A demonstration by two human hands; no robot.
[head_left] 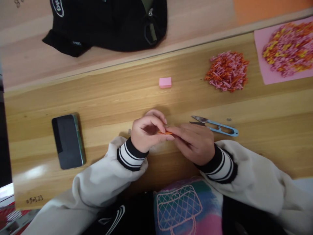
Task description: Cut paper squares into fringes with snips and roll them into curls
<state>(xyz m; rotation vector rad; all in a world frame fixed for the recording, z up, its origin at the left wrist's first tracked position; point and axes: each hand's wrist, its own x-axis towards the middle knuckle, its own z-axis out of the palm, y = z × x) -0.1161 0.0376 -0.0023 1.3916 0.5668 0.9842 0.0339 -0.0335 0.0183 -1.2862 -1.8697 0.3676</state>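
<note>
My left hand (148, 132) and my right hand (194, 142) meet at the middle of the wooden desk (122, 94). Both pinch one small orange paper strip (165, 132) between their fingertips. The fingers of each hand are curled closed around it. Most of the strip is hidden by the fingers. Blue thread snips (215, 126) lie on the desk just beyond my right hand, apart from it.
A dark phone (68, 141) lies at the left. A small pink block (165, 82) sits beyond my hands. A pile of pink and orange paper pieces (227, 71) lies at the right, with another pile on a pink sheet (271, 76). A black cap (107, 23) rests on the far desk.
</note>
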